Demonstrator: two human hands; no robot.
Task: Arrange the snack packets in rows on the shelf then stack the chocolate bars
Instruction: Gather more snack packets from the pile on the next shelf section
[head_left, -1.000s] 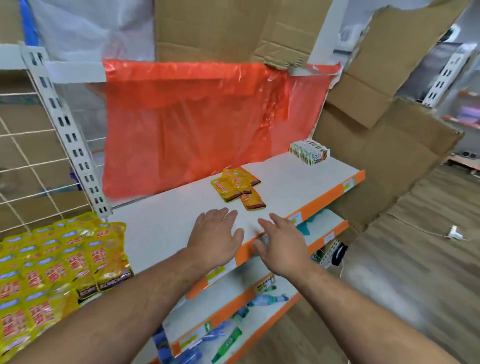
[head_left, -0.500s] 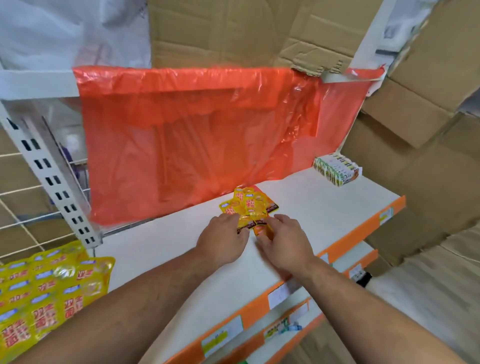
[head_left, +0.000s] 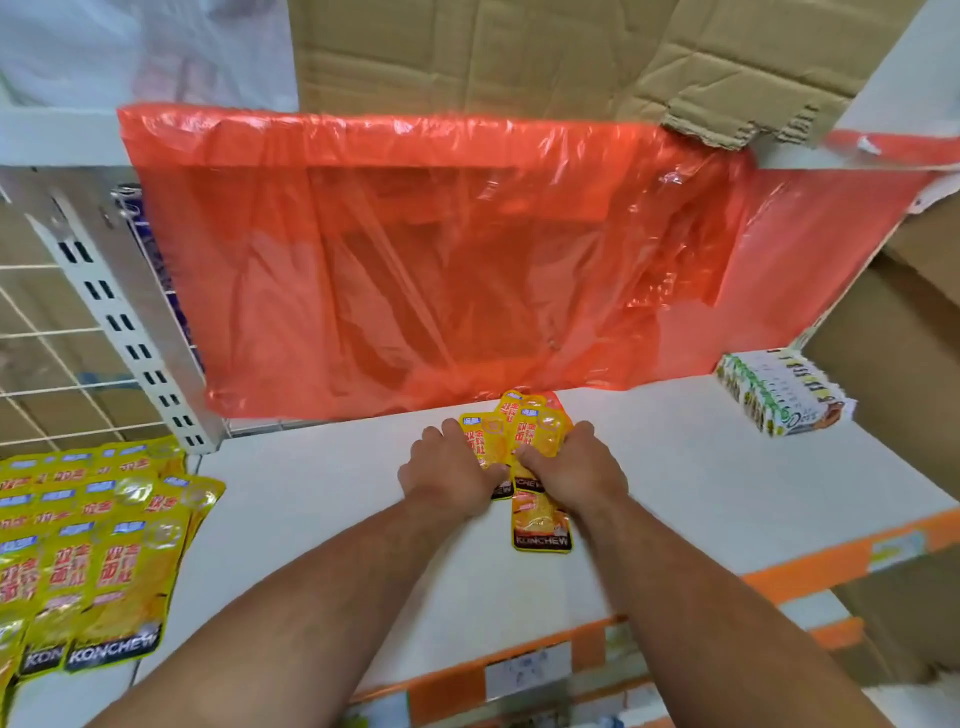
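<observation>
Shelf (head_left: 311, 519): hands (head_left: 452, 470) now round packets (head_left: 524, 431)

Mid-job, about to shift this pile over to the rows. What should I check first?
1. Grip: left hand and right hand hold the loose packets: ok.
2. Whole pile gathered: not ok; one stray packet sticks out toward the shelf edge.
3. Bare shelf between the pile and the arranged rows: ok.
4. Path: chocolate bars stand apart at the right: ok.
5. Packet count in the pile: cannot tell, they overlap.
</observation>
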